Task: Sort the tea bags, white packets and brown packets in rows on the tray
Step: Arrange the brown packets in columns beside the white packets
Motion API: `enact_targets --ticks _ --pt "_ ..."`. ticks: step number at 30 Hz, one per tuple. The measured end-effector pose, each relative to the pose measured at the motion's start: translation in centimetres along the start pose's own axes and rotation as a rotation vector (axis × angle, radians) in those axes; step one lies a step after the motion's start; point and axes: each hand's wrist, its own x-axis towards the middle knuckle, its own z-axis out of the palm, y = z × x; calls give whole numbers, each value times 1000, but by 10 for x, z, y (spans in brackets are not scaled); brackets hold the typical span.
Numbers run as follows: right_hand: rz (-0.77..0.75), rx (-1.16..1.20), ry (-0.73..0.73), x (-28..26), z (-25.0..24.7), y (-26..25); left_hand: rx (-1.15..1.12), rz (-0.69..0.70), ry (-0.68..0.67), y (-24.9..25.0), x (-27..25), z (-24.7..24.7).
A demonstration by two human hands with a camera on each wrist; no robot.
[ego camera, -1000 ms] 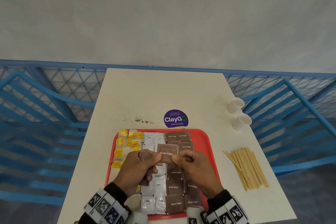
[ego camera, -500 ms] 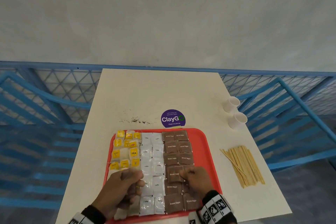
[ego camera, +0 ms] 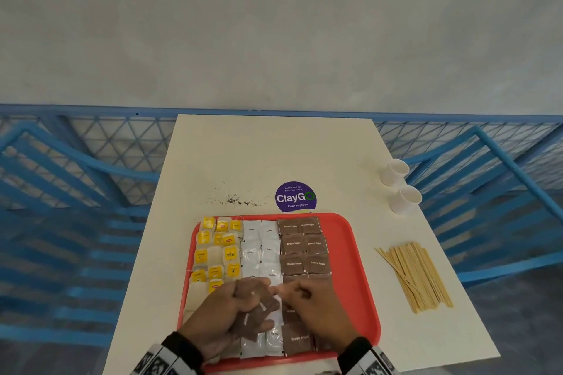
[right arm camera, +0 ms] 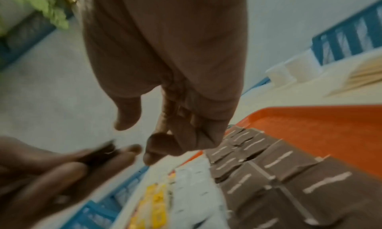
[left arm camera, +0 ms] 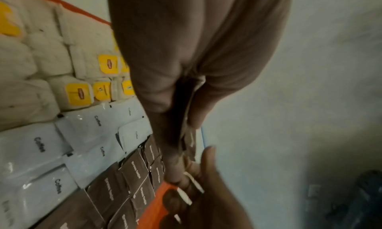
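Holding brown packets (ego camera: 257, 310) in left hand (ego camera: 225, 316) over red tray (ego camera: 362, 298)

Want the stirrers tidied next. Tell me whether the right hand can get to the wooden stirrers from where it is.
Probably yes: the right hand holds nothing, and bare table lies between the tray and the wooden stirrers.
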Motion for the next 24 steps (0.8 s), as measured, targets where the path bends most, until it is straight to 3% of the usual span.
enact_targets --ticks 2,5,12,18,24 --pt "0 81 -66 -6 4 -14 153 68 47 -1 -1 8" --pt "-23 92 -14 -7 0 -16 353 152 97 0 -3 15" --pt "2 163 28 -6 -19 -18 497 188 149 12 -9 14" --pt "17 176 -112 -2 -24 -18 757 195 10 19 -3 9" --pt "44 453 56 1 -15 -18 775 243 25 17 -1 15"
